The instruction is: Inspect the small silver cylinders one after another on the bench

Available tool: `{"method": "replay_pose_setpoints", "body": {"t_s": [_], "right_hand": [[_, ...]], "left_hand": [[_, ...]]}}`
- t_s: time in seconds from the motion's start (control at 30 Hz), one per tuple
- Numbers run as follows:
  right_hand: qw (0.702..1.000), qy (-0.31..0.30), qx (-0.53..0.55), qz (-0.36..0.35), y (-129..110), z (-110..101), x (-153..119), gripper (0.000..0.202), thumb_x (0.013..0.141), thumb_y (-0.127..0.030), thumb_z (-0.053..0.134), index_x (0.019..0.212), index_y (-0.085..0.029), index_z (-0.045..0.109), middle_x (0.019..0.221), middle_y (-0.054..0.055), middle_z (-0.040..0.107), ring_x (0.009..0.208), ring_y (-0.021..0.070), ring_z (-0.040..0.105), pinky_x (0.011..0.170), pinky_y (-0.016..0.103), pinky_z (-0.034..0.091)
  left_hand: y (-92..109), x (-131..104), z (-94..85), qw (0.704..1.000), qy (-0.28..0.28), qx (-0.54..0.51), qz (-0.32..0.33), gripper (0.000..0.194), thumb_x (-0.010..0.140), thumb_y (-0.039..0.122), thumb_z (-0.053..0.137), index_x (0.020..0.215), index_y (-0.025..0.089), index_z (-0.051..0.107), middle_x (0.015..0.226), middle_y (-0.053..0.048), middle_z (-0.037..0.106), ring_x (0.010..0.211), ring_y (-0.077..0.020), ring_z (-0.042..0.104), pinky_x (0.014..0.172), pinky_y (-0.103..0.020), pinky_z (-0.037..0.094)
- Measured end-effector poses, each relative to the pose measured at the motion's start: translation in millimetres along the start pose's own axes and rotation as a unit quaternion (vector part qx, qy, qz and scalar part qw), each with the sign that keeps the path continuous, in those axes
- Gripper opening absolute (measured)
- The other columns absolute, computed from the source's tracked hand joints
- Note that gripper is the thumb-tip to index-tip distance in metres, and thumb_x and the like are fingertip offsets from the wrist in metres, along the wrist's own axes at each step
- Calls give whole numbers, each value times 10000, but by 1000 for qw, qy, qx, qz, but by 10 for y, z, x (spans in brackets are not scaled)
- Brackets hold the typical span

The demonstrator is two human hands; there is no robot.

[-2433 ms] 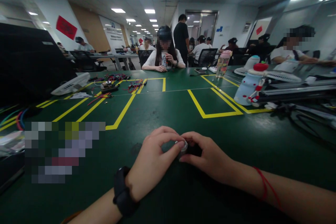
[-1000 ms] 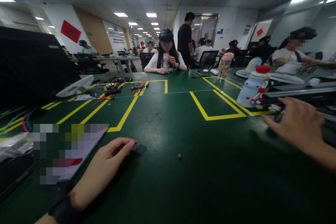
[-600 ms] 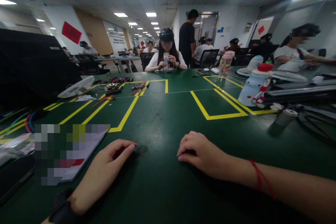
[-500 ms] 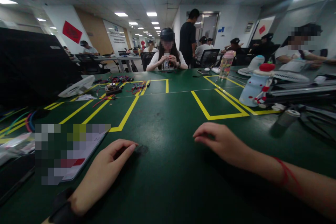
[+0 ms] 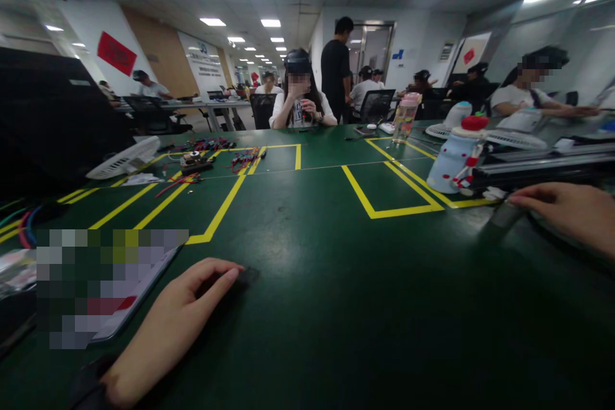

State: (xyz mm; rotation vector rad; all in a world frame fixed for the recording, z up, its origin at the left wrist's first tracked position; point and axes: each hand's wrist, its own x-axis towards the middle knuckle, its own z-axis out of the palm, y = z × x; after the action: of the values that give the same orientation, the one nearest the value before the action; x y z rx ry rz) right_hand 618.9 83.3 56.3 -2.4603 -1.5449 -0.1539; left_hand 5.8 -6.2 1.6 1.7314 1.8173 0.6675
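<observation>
The left hand (image 5: pixel 177 320) is lying flat at the lower left of the frame, its fingers loosely spread and holding nothing, the fingertips touching a small dark flat piece (image 5: pixel 246 277) on the green bench (image 5: pixel 336 307). The right hand (image 5: pixel 569 211) is reaching at the right edge toward a small grey cylinder (image 5: pixel 502 214); whether its grip is closing on it cannot be told. A hasty reach risks tipping the cylinder against the white bottle with red cap (image 5: pixel 454 157) just beyond it.
</observation>
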Motion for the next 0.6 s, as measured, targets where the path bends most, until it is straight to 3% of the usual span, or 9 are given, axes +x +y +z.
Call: {"method": "replay_pose_setpoints", "body": {"t_s": [0.1,0.27,0.6], "right_hand": [[999,35,1,-6,-21,-8,1,418,729,-541,505,949,-254,715,956,50,675,834,245,575,699,327,392],[998,-3,31,48,-37,-67,0,429,698,-537,548,938,-226,718,923,68,678,819,255,582,686,332,397],[996,14,64,62,8,-16,39,554,654,-673,564,943,-222,704,894,97,655,771,261,555,656,339,382]], "left_hand": [[-20,-5,-6,1000,-3,0,3,362,871,572,481,1065,305,631,1114,0,671,1058,-253,608,900,-373,458],[-17,-9,-3,1000,-2,-4,12,357,875,563,481,1056,296,632,1112,-17,673,1050,-266,613,900,-395,461],[34,-18,2,1000,-4,-2,2,348,868,576,492,1035,305,633,1094,2,677,1047,-258,616,910,-376,441]]}}
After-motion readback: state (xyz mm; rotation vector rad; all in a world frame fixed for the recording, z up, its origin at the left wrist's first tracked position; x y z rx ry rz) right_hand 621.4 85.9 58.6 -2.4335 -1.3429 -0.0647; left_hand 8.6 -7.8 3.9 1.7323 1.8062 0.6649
